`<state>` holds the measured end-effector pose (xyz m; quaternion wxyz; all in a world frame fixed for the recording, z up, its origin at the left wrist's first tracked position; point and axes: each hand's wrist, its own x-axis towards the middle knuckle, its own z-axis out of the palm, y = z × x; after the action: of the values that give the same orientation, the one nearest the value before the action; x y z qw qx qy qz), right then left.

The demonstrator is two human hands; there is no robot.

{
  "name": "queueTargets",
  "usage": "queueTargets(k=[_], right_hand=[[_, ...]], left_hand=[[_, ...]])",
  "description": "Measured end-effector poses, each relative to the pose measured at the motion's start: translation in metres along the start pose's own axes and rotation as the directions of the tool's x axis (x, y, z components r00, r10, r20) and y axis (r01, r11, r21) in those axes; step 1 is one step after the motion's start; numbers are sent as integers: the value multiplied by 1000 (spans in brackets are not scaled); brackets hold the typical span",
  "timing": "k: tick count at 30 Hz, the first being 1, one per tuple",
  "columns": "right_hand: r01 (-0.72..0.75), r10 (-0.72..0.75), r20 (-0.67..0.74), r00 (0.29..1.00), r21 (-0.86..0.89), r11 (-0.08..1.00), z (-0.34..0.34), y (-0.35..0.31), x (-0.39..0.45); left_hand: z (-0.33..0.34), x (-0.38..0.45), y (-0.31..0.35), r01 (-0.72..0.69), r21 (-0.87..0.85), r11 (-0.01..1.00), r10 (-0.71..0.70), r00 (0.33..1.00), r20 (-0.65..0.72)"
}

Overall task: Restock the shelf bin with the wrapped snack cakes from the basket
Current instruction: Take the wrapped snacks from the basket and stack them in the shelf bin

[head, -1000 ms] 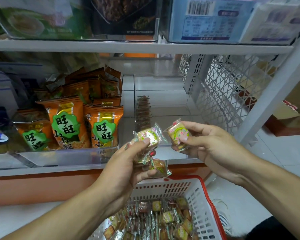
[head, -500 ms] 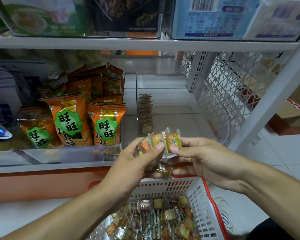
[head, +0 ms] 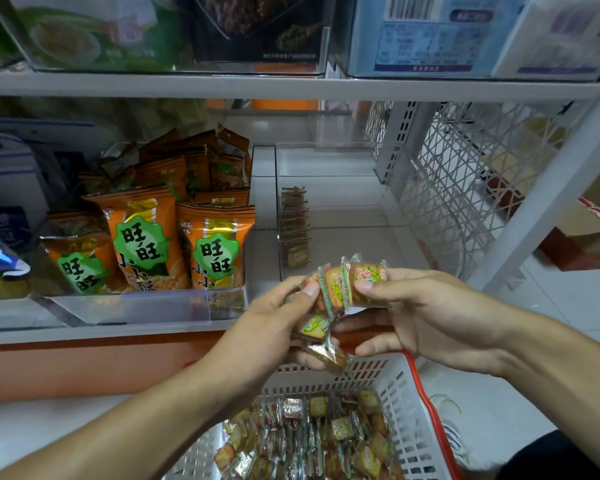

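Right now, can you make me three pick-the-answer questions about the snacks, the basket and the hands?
1. Where is the basket?
A. below the hands
B. on the top shelf
C. inside the clear bin

2. What colour is the basket's rim?
A. blue
B. red
C. green

3. What is the right hand doing?
A. hanging idle
B. pinching wrapped snack cakes
C. pressing flat on the shelf

Answers:
1 A, the basket sits under the left hand and the right hand.
2 B, a red edge runs along its white wall.
3 B, thumb and fingers hold the cakes upright.
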<state>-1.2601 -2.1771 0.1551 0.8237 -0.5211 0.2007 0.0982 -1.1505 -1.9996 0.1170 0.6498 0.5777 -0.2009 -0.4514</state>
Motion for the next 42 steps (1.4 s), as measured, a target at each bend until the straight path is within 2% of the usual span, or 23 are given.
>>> queueTargets(k=[3, 5, 7, 9, 11, 12, 17, 20, 24, 26, 30, 37, 42], right_hand=[[79, -84, -57, 995, -87, 993, 2, 2, 2], [189, -216, -97, 971, -236, 953, 1, 2, 3], [323, -401, -55, 914, -501, 803, -3, 0, 1], [414, -496, 87, 864, -684, 600, -5, -1, -2], [455, -507, 192, 840, -758, 468, -6, 0, -4], [455, -501, 211, 839, -777, 436, -7, 1, -4], [430, -480, 218, 850, -814, 391, -14, -4, -6], [425, -453, 216, 865, -794, 435, -21, -8, -7], [354, -317, 195, 928, -724, 592, -27, -15, -11], [325, -289, 165, 943, -639, 697, -26, -15, -11], [237, -212, 109, 971, -359, 903, -21, -8, -5], [103, -94, 92, 991, -92, 990, -13, 0, 5], [65, -55, 188, 981, -52, 997, -10, -3, 7]], left_hand=[[-3, 0, 0, 32, 3, 999, -32, 999, -5], [-4, 1, 1, 92, -61, 994, -95, 995, -36], [-6, 1, 5, 194, -162, 968, -200, 980, -19], [-8, 0, 10, 283, -218, 934, -264, 958, 112], [-10, -1, 15, 306, -226, 925, -259, 942, 215], [-10, -2, 17, 294, -218, 931, -249, 945, 214], [-9, 1, 14, 216, -204, 955, -210, 976, 51], [-10, 3, 15, 152, -169, 974, -153, 988, 6], [-12, 3, 13, 62, -31, 998, -65, 991, -114], [-12, 1, 12, 27, 32, 999, -23, 992, -127], [-10, -3, 13, -21, 122, 992, 31, 996, -87], [-9, -5, 14, -65, 159, 985, 73, 996, -44], [-12, -6, 16, -112, 161, 981, 115, 993, -11]])
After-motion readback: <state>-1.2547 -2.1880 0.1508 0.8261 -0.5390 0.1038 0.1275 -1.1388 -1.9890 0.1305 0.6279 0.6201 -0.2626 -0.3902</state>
